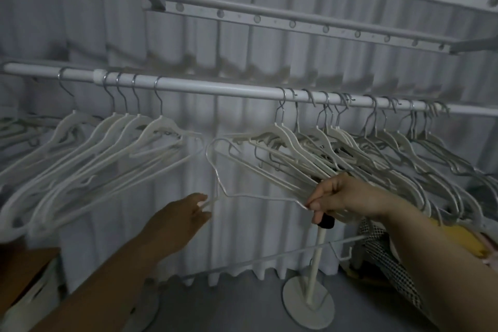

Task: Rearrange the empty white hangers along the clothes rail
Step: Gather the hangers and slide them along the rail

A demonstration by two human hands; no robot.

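One thin white hanger [258, 196] is held off the clothes rail [215, 88], below the gap between two hung clusters [121, 137], pinched at a shoulder by the right hand [339, 197] and met by the left hand [183, 213], whose grip cannot be told, presumably for rehanging there.

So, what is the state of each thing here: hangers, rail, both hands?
White round clothes rail: horizontal, middle bare.
Thin white wire hanger: off the rail, between both hands.
Right hand: fingers pinch its right end.
Left hand: fingers at its left end, grip unclear.
White plastic hangers, left group: hanging on rail.
White plastic hangers, right group: hanging, crowded.
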